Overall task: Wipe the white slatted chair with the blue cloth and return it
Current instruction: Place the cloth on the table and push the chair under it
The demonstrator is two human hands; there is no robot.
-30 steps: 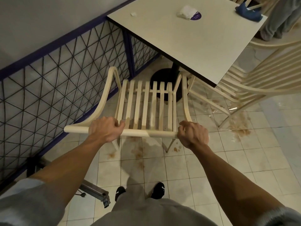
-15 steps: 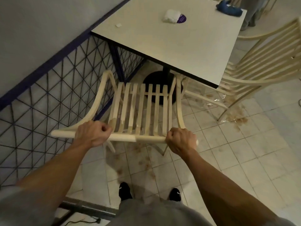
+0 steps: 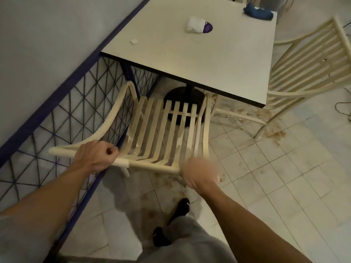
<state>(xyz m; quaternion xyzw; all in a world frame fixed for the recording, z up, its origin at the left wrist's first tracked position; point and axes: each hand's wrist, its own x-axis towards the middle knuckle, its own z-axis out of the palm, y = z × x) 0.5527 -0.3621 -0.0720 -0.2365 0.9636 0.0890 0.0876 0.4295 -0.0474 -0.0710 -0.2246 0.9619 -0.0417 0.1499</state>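
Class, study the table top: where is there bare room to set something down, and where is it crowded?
Bare: the near half of the table, between the white scrap, the folded napkin and the near edge. Crowded: the far end, where napkin and purple disc sit and the blue cloth fills the right corner.

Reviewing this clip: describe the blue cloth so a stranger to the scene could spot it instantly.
Find the white table beyond the chair. At its far right corner lies the blue cloth, a crumpled dark-blue heap. It is the only blue item on the tabletop; the other cloth, nearer the middle, is white and lies by a purple disc.
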